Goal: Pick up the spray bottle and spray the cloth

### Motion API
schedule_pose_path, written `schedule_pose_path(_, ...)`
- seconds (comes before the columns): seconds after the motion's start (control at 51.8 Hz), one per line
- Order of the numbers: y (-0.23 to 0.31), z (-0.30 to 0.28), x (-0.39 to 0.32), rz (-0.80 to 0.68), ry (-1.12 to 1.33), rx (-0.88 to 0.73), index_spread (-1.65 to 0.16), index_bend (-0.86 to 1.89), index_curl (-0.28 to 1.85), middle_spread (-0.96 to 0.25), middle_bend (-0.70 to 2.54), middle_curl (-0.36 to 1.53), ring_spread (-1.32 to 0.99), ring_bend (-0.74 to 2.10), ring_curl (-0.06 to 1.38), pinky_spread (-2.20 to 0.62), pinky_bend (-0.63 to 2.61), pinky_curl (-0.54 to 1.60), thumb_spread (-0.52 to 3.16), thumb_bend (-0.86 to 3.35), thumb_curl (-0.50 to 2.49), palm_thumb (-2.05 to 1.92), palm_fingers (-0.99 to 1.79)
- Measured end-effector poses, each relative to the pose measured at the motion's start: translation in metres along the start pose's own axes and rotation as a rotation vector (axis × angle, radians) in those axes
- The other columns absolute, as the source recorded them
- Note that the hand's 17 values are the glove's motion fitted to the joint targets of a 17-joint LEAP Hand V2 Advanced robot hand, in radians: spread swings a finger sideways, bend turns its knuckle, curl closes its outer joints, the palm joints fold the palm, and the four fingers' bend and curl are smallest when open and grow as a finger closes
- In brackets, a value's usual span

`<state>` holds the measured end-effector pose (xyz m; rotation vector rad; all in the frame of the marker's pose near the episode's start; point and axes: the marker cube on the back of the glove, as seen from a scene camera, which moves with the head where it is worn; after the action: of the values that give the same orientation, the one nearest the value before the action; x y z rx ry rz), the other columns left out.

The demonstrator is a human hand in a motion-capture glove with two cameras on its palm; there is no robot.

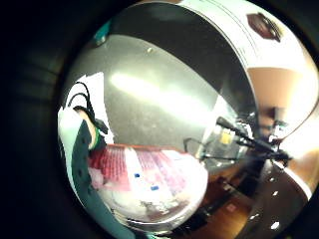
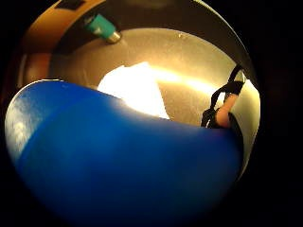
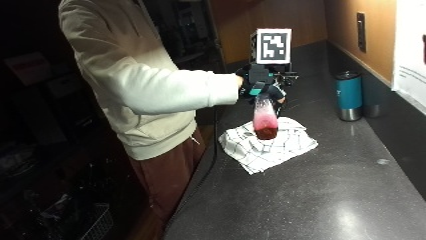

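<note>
Above the cloth – near the counter edge – right hand grips spray bottle.

No words, brand names or numbers could be read. Beside the teal tumbler, a white paper sheet on the wall bore print too small to read, and a dark emblem on it stayed illegible too.
</note>
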<state>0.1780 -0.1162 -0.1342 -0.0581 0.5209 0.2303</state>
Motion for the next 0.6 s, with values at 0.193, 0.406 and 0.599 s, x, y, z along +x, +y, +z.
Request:
schedule_pose_path(0.193,0.003,-0.006,-0.047,-0.08,0.164,-0.073,-0.2,0.37,0.52,-0.14,0.48,0.46,-0.2,0.48,0.41,-0.23,0.31,0.37,0.1,-0.04,0.74,0.97,1.36)
schedule_pose_path(0.406,0.006,0.014,-0.081,-0.137,0.233,-0.106,-0.2,0.37,0.52,-0.14,0.48,0.46,-0.2,0.48,0.41,-0.23,0.32,0.37,0.1,-0.04,0.74,0.97,1.36)
schedule_pose_path(0.599,0.008,0.026,-0.093,-0.135,0.198,-0.11,-0.2,0.37,0.52,-0.14,0.48,0.46,-0.2,0.48,0.4,-0.23,0.32,0.37,0.1,-0.04,0.75,0.97,1.36)
